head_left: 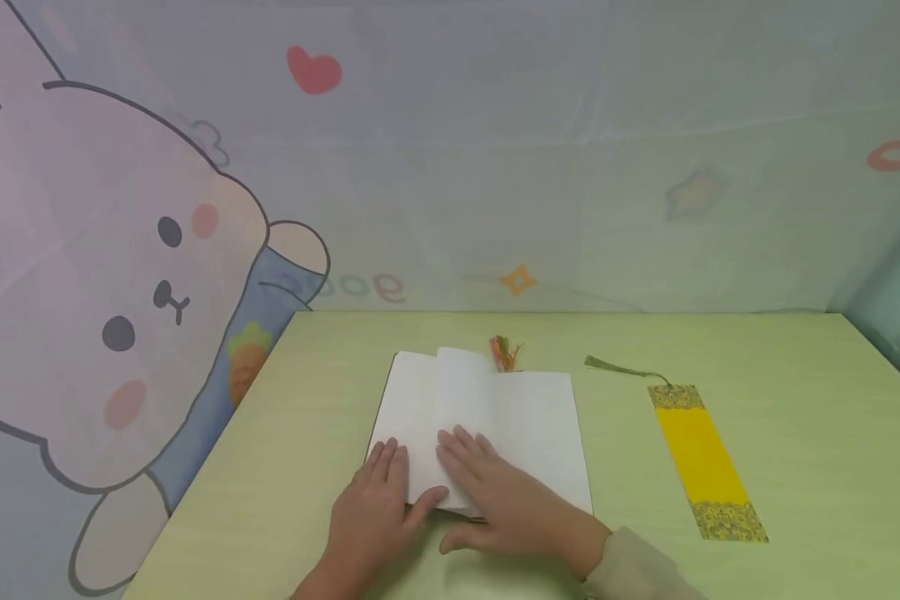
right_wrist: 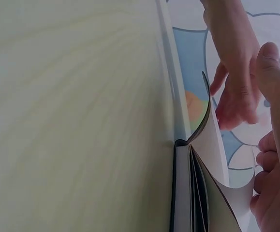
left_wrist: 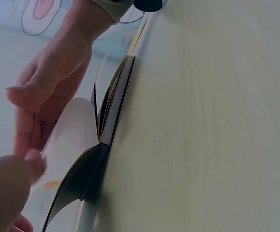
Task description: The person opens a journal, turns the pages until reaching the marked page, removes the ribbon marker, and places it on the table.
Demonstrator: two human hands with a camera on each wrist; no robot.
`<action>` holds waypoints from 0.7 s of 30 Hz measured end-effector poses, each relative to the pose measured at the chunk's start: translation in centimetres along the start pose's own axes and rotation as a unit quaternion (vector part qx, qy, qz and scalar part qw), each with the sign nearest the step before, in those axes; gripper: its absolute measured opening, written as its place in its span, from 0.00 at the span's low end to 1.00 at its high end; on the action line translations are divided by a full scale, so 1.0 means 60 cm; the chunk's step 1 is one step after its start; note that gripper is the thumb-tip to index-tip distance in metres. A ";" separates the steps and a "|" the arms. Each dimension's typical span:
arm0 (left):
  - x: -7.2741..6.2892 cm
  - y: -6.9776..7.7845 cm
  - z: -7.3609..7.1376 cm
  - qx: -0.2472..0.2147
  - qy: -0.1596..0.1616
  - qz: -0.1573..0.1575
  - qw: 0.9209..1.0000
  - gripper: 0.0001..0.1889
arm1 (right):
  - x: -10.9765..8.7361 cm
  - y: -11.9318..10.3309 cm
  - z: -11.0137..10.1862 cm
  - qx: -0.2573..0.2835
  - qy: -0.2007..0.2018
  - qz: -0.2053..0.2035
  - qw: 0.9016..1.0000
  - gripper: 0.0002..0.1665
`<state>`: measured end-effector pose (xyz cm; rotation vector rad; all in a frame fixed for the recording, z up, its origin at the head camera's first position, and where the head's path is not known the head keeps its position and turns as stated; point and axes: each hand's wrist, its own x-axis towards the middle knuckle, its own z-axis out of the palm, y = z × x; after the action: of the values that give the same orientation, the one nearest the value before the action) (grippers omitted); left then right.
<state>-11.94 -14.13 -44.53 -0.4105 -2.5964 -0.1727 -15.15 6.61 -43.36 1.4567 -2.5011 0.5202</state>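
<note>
A notebook with blank white pages lies spread on the table, and one page rises in a curve near its middle. My left hand rests on the lower left page with fingers straight. On the raised page lies my right hand, its fingers extended and its thumb out past the bottom edge. From the left wrist, the dark cover and lifted leaves show edge-on. The right wrist view shows the page stack and bent sheets beside my fingers. A reddish-green tassel sticks out at the notebook's top.
Right of the notebook, a yellow bookmark with patterned ends lies flat, its green tassel trailing up and left. The pale table ends at a cloth backdrop printed with a rabbit.
</note>
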 end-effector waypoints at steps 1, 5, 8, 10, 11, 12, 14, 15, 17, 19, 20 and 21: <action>0.001 0.001 0.000 0.002 -0.004 -0.001 1.000 0.39 | 0.000 0.000 0.000 -0.003 0.002 -0.003 1.000 0.58; 0.002 0.000 -0.001 0.006 -0.010 0.005 1.000 0.37 | 0.001 0.002 0.002 -0.013 0.023 -0.016 1.000 0.56; 0.002 -0.002 0.001 0.000 -0.007 0.010 1.000 0.37 | 0.002 0.004 0.004 -0.012 0.041 -0.027 0.999 0.55; 0.002 -0.003 0.003 -0.005 -0.005 0.013 1.000 0.37 | 0.002 0.005 0.006 -0.009 0.051 -0.032 0.998 0.54; 0.003 -0.003 0.004 -0.006 -0.005 0.014 1.000 0.37 | 0.003 0.005 0.008 -0.011 0.052 -0.032 0.998 0.53; 0.003 -0.003 0.004 -0.006 -0.006 0.016 1.000 0.36 | 0.003 0.006 0.009 -0.012 0.052 -0.031 0.998 0.53; 0.004 -0.003 0.005 -0.008 -0.011 0.018 1.000 0.34 | 0.004 0.006 0.011 -0.015 0.048 -0.026 0.998 0.52; 0.004 -0.003 0.005 -0.010 -0.014 0.017 1.000 0.32 | 0.005 0.007 0.012 -0.015 0.045 -0.023 0.999 0.52; 0.003 -0.002 0.005 -0.017 -0.019 0.014 1.000 0.29 | 0.006 0.007 0.013 -0.013 0.036 -0.017 0.999 0.52; 0.003 -0.001 0.003 -0.028 -0.021 0.009 0.999 0.28 | 0.009 0.007 0.013 -0.006 0.032 -0.017 0.999 0.52; 0.003 -0.001 0.003 -0.033 -0.020 0.007 0.999 0.28 | 0.010 0.007 0.013 -0.005 0.028 -0.017 0.999 0.52; 0.003 -0.001 0.002 -0.036 -0.019 0.006 0.999 0.28 | 0.012 0.007 0.013 -0.001 0.025 -0.018 1.000 0.52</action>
<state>-12.16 -14.10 -44.56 -0.4577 -2.6298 -0.2569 -15.85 5.91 -43.89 1.4666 -2.4313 0.5407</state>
